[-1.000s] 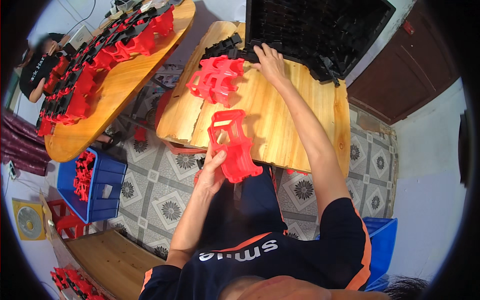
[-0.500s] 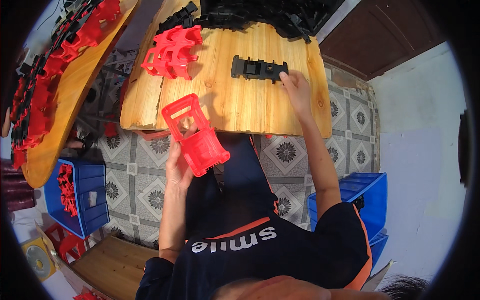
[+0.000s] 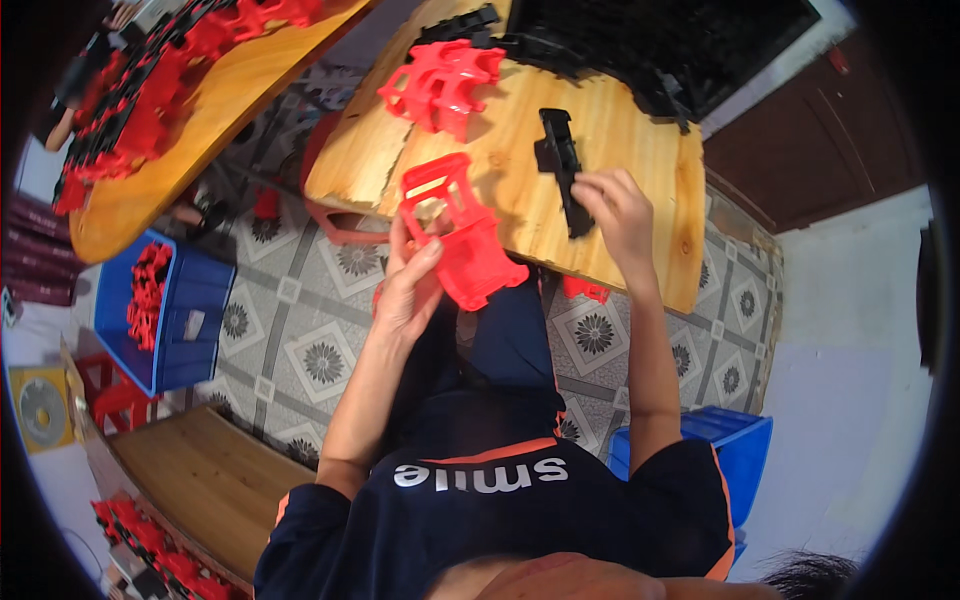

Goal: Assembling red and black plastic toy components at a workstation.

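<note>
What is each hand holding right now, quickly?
Left hand: closed around one side of a red plastic frame.
Right hand: closed, pinching a long black plastic piece.

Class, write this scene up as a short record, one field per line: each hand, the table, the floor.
Left hand: holds a red plastic frame
Right hand: fingers on a black plastic part; whether lifted, unclear
Wooden table: more red frames, black parts beyond
Tiled floor: blue crate with red parts, at left
</note>
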Action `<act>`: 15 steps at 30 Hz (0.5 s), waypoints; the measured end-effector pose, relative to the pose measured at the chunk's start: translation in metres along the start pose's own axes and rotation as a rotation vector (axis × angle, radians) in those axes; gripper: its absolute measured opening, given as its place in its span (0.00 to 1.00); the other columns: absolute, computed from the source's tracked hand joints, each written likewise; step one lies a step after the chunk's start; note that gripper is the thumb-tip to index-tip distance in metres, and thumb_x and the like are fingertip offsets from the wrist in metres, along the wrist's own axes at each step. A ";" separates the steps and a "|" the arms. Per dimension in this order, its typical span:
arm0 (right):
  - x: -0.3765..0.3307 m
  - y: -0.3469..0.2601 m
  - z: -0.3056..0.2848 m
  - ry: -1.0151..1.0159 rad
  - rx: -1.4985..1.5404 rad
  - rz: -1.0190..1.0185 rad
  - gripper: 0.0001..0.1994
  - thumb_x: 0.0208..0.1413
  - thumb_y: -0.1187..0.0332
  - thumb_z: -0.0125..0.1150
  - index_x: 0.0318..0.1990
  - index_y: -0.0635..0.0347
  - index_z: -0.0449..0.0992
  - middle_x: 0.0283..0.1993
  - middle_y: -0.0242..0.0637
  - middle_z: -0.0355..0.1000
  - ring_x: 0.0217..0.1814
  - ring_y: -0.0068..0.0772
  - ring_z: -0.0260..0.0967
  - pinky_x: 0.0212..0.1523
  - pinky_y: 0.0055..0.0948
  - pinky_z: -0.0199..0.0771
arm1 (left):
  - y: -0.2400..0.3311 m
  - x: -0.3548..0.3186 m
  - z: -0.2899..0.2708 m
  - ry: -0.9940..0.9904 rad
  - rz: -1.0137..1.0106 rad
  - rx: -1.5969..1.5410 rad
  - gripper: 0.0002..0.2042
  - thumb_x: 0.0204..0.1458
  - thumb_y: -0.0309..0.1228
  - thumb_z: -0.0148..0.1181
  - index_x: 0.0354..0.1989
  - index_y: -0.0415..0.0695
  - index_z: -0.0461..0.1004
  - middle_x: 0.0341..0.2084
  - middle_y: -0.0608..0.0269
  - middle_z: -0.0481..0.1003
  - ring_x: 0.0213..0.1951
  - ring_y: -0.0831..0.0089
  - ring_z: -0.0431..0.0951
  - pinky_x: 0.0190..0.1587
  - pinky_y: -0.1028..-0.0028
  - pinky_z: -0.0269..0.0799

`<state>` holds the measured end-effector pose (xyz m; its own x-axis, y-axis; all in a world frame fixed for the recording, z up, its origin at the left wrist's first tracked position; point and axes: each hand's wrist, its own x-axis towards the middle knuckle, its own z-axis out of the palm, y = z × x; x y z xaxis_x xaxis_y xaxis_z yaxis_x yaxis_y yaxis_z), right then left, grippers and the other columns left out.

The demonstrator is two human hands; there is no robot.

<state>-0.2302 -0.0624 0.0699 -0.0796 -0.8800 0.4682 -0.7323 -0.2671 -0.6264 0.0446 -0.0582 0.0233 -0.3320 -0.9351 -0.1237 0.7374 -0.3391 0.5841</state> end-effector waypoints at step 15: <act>-0.044 -0.121 0.037 -0.042 -0.063 -0.351 0.15 0.41 0.73 0.73 0.37 0.66 0.77 0.35 0.39 0.68 0.36 0.40 0.71 0.34 0.36 0.74 | 0.006 -0.009 -0.007 -0.111 0.023 -0.012 0.53 0.48 0.17 0.65 0.74 0.56 0.31 0.63 0.59 0.57 0.62 0.65 0.65 0.63 0.64 0.64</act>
<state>-0.1124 -0.0061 0.1021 0.2112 -0.7544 0.6215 -0.7506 -0.5324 -0.3913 0.0559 -0.0521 0.0223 -0.3771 -0.9260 -0.0203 0.7526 -0.3191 0.5760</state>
